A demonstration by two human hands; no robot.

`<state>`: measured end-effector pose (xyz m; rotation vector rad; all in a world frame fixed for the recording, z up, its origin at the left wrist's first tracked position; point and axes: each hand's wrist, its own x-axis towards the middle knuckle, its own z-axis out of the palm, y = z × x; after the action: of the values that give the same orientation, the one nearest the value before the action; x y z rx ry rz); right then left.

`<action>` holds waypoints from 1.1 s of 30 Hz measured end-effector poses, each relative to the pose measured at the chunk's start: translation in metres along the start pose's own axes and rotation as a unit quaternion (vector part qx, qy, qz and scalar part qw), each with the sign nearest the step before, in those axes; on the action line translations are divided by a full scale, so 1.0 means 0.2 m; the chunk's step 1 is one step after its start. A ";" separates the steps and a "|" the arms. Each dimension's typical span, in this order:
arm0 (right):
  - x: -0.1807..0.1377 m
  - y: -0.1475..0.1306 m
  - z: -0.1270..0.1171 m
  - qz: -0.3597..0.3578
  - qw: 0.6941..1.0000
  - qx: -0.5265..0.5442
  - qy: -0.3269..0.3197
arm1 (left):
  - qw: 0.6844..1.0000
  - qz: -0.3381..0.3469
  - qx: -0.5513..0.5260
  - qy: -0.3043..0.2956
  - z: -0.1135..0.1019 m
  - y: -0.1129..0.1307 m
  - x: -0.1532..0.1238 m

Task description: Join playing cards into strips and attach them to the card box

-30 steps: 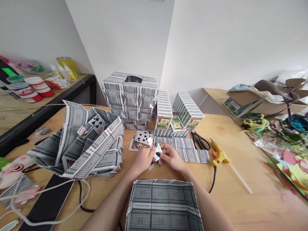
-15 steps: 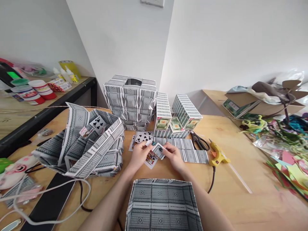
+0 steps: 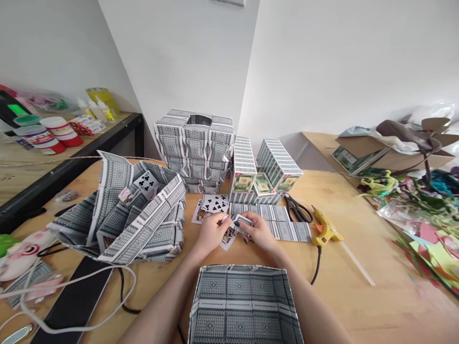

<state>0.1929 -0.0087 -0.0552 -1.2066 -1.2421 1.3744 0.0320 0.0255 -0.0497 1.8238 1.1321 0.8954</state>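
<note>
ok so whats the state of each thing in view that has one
Right hand, grip pinched on small rectangular grey patterned playing card
Left hand, beside the card; open or pinching unclear
Foreground rectangular box of grey playing cards, open-topped
Left-side grey playing-card container, open, loose cards inside
Yellow pistol-shaped glue gun, lying down, clear glue stick inserted; power unclear
Black-handled scissors, lying down; open or shut unclear
Brown cardboard box, flaps open

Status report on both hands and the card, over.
Right hand pinching playing card. Left hand close beside it. Face card lying below; glue gun off right.
</note>
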 end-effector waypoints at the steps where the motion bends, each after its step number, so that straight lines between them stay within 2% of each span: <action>1: 0.00 0.00 0.00 -0.001 1.000 0.006 -0.003 | 1.000 -0.005 -0.002 0.000 0.01 0.00 0.00; 6: 0.00 0.00 -0.02 0.021 0.999 0.024 -0.025 | 0.998 -0.047 -0.041 -0.015 0.03 -0.01 -0.02; 11: -0.01 -0.03 0.00 0.025 0.996 -0.061 -0.063 | 0.994 -0.071 -0.066 0.056 0.00 -0.01 0.00; 14: -0.01 -0.02 0.00 0.014 0.999 -0.027 -0.035 | 0.985 -0.097 -0.111 0.091 -0.03 -0.03 0.02; 17: 0.00 0.00 -0.01 0.012 0.999 0.010 -0.028 | 0.983 -0.091 -0.143 0.066 -0.04 -0.04 0.03; 21: 0.00 0.00 -0.01 0.020 0.999 0.021 -0.026 | 0.994 -0.058 -0.092 0.030 -0.03 -0.03 0.01; 24: 0.00 0.01 -0.01 0.009 0.999 0.038 -0.013 | 0.995 -0.057 -0.075 0.038 -0.03 -0.02 0.01; 29: 0.02 0.05 -0.01 -0.018 0.994 0.098 0.047 | 0.993 -0.039 -0.102 0.048 -0.04 -0.02 0.00; 33: 0.01 0.04 -0.03 -0.047 0.995 0.059 0.066 | 0.990 -0.038 -0.127 0.043 -0.03 -0.03 0.00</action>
<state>0.1976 -0.0070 -0.0627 -1.1241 -1.0967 1.2612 0.0244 0.0291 -0.0525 1.5389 1.0805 1.0319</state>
